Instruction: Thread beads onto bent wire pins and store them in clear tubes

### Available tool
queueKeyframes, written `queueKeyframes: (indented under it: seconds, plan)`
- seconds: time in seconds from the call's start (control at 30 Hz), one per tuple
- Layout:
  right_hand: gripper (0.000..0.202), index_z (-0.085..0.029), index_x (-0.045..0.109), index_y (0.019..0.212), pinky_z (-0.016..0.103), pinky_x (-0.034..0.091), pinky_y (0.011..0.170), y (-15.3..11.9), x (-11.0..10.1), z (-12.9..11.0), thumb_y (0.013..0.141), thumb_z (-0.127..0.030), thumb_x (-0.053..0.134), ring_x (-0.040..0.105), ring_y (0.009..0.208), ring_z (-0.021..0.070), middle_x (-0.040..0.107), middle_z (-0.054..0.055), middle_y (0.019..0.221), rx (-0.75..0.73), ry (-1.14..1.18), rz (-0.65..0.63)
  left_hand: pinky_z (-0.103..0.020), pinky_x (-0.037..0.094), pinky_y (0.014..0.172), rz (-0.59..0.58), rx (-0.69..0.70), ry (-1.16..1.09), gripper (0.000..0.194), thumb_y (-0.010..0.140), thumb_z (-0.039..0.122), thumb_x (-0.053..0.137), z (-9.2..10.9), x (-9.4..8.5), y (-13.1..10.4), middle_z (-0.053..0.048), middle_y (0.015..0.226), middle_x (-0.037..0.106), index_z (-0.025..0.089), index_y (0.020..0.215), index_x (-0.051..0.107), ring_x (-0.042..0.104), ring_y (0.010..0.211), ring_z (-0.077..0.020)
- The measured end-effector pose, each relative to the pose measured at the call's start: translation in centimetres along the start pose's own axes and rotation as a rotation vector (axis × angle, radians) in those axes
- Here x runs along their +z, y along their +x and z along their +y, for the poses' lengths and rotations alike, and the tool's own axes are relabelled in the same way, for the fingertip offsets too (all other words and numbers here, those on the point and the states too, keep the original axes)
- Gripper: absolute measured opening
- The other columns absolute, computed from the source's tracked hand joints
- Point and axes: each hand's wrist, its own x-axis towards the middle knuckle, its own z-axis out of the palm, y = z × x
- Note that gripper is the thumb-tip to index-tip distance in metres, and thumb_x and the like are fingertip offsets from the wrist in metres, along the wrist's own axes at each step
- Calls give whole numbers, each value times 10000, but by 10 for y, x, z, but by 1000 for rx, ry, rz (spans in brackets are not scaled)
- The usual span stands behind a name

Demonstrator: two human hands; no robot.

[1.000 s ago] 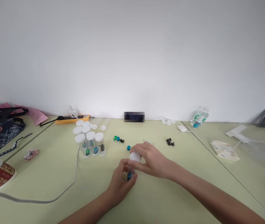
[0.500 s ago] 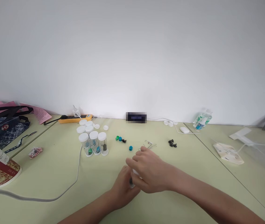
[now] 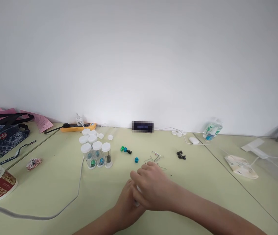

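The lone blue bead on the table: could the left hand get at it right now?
Probably, once freed: the left hand seems closed around a mostly hidden white thing. The blue bead lies uncovered beyond it, though the right hand crowds the way.

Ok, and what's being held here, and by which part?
A small container, mostly hidden: the right hand grips its white cap, the left hand its body.

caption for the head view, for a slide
Both hands, left and right, close around a mostly hidden container, with white-capped tubes standing to the left.
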Motion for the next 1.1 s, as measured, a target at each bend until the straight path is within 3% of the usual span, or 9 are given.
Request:
queueKeyframes:
  seconds: [0.27, 0.43, 0.63, 0.83, 0.93, 1.0, 1.1]
  plan:
    - [70, -183, 473, 786, 269, 128, 457, 5, 4, -5, 787, -234, 426, 411, 479, 123, 541, 33, 698, 22, -9, -56, -291, 495, 598, 27, -36, -45, 177, 710, 185, 587, -9, 6, -1, -84, 860, 663, 174, 883, 619, 617, 778, -227]
    - [54, -186, 464, 787, 265, 138, 440, 6, 10, -7, 759, -226, 441, 397, 471, 121, 534, 29, 737, 37, 47, -29, -278, 482, 576, 68, -38, -11, 114, 689, 141, 584, 0, 5, 5, -64, 785, 653, 181, 792, 611, 603, 688, -196]
    - [77, -179, 471, 791, 264, 165, 433, 14, 15, -6, 756, -244, 448, 420, 491, 132, 530, 32, 736, 26, 86, -5, -317, 504, 651, 68, 7, 72, 176, 720, 173, 558, 4, -9, 6, -76, 885, 646, 202, 888, 601, 611, 799, -226]
    - [97, -181, 475, 808, 249, 227, 432, 38, 17, -3, 766, -266, 454, 452, 495, 139, 525, 28, 714, 52, 122, -50, -338, 518, 702, 147, -20, 76, 235, 726, 210, 539, -26, -19, 6, -86, 952, 646, 198, 955, 591, 608, 876, -240]
    - [124, -174, 483, 856, 263, 294, 469, 56, 22, -5, 768, -254, 448, 497, 570, 165, 540, 49, 772, 86, 154, 23, -342, 515, 659, 213, -92, 125, 235, 707, 247, 539, -37, -30, 7, -79, 897, 653, 190, 931, 585, 605, 837, -248]
    - [199, -171, 468, 957, 286, 353, 522, 65, 25, -8, 779, -260, 451, 523, 643, 190, 551, 62, 828, 132, 245, 63, -344, 505, 660, 208, -117, 161, 212, 715, 246, 503, -41, -40, 5, -84, 886, 653, 168, 898, 579, 599, 820, -247]
    - [422, -210, 374, 1152, 293, 424, 612, 65, 29, -15, 765, -292, 519, 539, 811, 206, 537, 63, 996, 133, 566, 105, -313, 477, 605, 182, -230, 270, 151, 769, 247, 421, -43, -57, -6, -57, 754, 622, 154, 803, 535, 573, 709, -213]
